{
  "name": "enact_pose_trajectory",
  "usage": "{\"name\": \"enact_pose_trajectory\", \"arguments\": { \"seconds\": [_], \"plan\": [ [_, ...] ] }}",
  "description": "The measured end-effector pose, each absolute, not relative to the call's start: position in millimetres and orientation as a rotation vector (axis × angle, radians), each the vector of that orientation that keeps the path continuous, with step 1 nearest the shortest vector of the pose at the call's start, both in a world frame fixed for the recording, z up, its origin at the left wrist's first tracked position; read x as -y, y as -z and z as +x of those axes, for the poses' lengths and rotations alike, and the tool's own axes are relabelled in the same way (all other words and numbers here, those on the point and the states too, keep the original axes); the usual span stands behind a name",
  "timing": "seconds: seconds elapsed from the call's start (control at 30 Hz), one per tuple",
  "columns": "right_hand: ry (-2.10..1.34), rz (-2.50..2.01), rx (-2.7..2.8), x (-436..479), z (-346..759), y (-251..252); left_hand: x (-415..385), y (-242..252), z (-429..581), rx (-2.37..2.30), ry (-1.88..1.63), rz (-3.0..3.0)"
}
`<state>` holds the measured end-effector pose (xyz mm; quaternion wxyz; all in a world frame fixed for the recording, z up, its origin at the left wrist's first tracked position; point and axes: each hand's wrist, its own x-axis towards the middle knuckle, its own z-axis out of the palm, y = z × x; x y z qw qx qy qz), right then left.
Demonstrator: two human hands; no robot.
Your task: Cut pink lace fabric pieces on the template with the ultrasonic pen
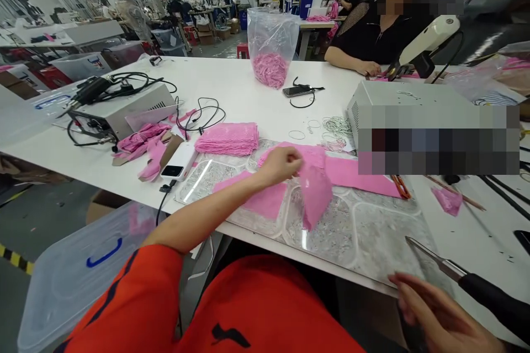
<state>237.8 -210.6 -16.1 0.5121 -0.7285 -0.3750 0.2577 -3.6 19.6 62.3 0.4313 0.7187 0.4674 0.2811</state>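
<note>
My left hand [284,164] is closed in a pinch above the table, and a thin pink fabric piece [317,190] hangs from its fingertips. Below lies a flat pink piece [265,198] on a clear-topped, marbled mat [385,231]. To the right, a long pink strip [364,175] reaches toward orange-handled snips [400,186]. A stack of pink pieces [227,139] sits beyond my forearm. My right hand [443,311] is at the table's front edge, fingers stretched out, below a pointed metal tool with a black handle [492,298]. A dark shape under its fingers is unclear.
A grey box with cables [128,107] and a white power bank [179,161] stand left. A clear bag of pink pieces [271,66] and a phone [298,90] are at the back. A large grey box [414,96] is right; a co-worker [364,38] sits opposite.
</note>
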Motion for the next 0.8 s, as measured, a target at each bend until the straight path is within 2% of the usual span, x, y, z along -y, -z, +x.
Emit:
{"name": "enact_pose_trajectory", "arguments": {
  "seconds": [0.2,0.37,0.57,0.8],
  "plan": [
    [-0.65,-1.573,1.512,142.2,176.9,4.3,-12.9,-55.8,-63.4,-1.234,-0.939,1.469],
    [-0.503,-1.503,1.963,103.4,143.1,6.8,-3.4,-38.3,-107.7,-1.295,-1.028,1.336],
    [-0.368,-1.429,2.195,86.0,129.6,9.1,16.0,-11.8,-150.5,-1.392,-1.001,1.382],
    [-0.255,-1.312,2.293,72.8,120.3,14.7,25.3,-9.8,-171.1,-1.576,-0.966,1.694]
  ]
}}
